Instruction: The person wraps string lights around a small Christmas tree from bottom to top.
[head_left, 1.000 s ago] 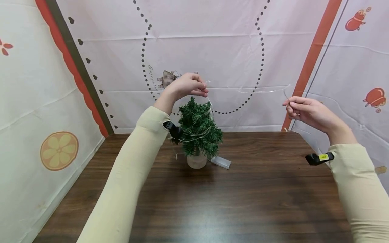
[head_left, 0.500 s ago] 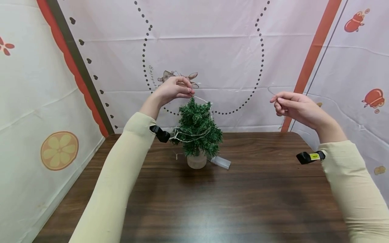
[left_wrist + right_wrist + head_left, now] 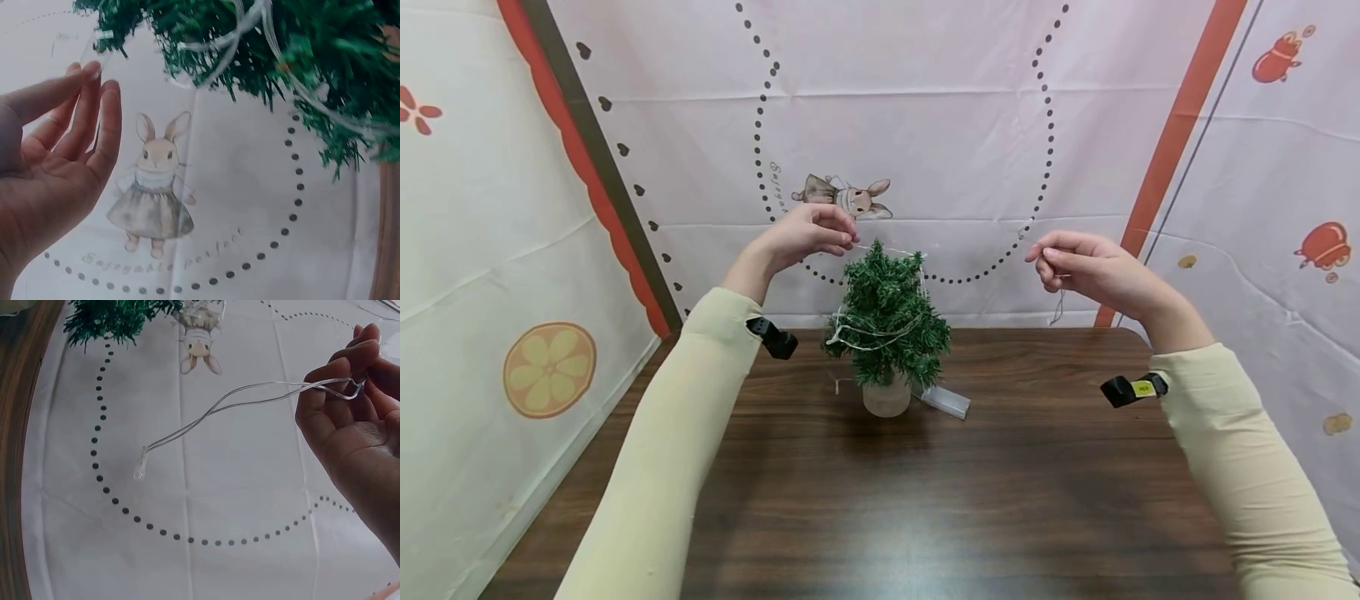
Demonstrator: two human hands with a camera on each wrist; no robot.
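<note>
A small green artificial Christmas tree [image 3: 887, 308] in a pale round pot [image 3: 886, 395] stands near the table's back. A clear string of lights [image 3: 880, 337] loops around its branches. My left hand [image 3: 808, 237], just left of the treetop, pinches a stretch of this string between thumb and fingertips; the strand runs behind the tip to the right. Off to the right of the tree, my right hand [image 3: 1093, 267] pinches the string's loose part. In the right wrist view, a doubled wire [image 3: 237, 400] hangs from those fingers, with a small clear bulb [image 3: 139, 472] at its end.
A clear flat battery case [image 3: 946, 402] lies on the brown wooden table [image 3: 1000, 500], right of the pot. Behind the table hangs a pale printed cloth [image 3: 910, 125] with a rabbit picture [image 3: 853, 198]. More printed cloth lines both sides.
The left hand has moved left and slightly down past the treetop, drawing the string across it. My right hand has come left, nearer the tree, still pinching the string.
</note>
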